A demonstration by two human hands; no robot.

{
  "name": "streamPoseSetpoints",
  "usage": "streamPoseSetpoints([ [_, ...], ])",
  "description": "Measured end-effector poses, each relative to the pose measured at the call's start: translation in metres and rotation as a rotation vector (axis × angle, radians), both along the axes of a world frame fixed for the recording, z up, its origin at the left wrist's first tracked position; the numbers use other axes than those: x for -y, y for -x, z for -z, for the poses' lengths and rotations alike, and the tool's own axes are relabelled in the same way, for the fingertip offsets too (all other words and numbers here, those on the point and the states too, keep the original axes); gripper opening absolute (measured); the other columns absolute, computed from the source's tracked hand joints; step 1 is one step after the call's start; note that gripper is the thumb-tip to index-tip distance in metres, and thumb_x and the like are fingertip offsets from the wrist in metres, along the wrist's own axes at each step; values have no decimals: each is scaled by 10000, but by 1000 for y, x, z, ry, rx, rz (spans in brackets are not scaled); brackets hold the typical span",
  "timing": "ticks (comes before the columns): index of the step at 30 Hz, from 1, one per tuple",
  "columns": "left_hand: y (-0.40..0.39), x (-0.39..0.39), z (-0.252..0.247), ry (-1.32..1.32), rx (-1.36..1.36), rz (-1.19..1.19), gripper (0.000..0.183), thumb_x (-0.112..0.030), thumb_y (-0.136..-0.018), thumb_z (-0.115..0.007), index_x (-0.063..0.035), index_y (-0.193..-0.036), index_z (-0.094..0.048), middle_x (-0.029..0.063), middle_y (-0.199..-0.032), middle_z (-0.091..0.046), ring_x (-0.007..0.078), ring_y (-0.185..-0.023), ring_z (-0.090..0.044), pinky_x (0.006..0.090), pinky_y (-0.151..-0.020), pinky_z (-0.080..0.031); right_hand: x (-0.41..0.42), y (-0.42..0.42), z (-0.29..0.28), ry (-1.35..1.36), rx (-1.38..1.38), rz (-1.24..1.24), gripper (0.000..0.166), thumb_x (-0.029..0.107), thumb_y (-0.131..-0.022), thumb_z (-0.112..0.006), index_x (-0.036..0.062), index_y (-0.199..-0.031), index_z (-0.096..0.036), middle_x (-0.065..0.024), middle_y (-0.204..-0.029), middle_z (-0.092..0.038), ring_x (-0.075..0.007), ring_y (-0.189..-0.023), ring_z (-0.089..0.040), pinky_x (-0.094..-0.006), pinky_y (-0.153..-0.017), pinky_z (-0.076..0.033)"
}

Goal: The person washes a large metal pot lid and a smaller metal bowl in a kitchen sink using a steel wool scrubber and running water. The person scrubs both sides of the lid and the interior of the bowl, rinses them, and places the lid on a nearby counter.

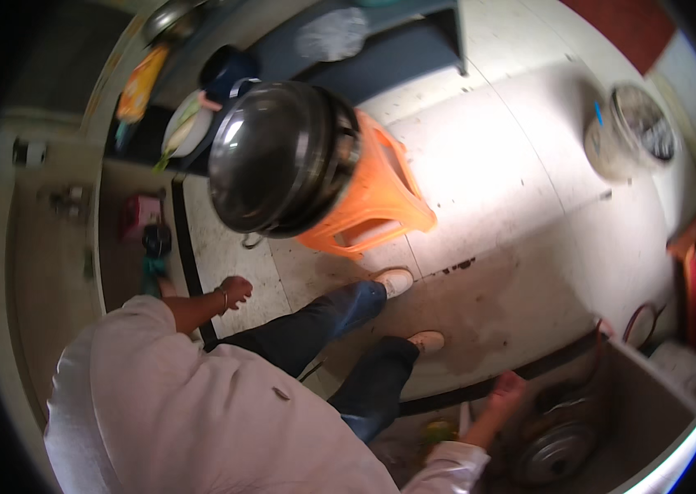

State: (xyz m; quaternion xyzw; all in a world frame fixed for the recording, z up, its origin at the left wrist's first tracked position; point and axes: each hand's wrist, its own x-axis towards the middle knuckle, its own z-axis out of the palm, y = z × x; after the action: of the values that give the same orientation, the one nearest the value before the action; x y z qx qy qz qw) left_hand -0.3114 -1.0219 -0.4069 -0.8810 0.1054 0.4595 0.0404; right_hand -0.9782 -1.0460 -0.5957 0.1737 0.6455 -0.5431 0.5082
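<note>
My left hand [237, 292], a bangle on its wrist, hangs empty over the floor with loosely curled fingers. Beyond it, a large dark metal pot with a shiny domed lid [261, 154] sits on an orange plastic stool [379, 197]. My right hand [508, 389] is blurred, above the edge of a low compartment at the lower right; its fingers and any small thing in it cannot be made out. Round metal vessels [555, 454] lie in that compartment. My two feet in light shoes [395, 282] are on the tiled floor.
A dark shelf [385, 68] bears a clear plastic bag [332, 34]. Leafy vegetables lie in a white bowl [190, 126] near a dark blue pot [229, 71]. A bucket [610, 148] stands at the right; an orange-handled object [691, 278] leans near the wall. Dark stains mark the floor.
</note>
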Motion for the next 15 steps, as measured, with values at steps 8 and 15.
streamPoseSetpoints([
  [8,-51,105,-86,1013,631,150,265,-181,-805,-568,-1,-999,-562,141,-918,-615,230,-856,-591,304,-750,-455,154,-364,-257,563,151,-943,359,146,-806,-617,20,-1115,-486,-91,-946,-594,-163,-783,-590,-256,-615,-497],
  [15,-50,242,-111,619,750,280,438,-239,-677,-671,-49,-1047,-530,169,-980,-574,324,-915,-549,416,-776,-452,146,-442,-218,777,-838,-1987,292,256,-775,-568,0,-912,-535,-112,-719,-581,-181,-650,-585,-293,-540,-476],
])
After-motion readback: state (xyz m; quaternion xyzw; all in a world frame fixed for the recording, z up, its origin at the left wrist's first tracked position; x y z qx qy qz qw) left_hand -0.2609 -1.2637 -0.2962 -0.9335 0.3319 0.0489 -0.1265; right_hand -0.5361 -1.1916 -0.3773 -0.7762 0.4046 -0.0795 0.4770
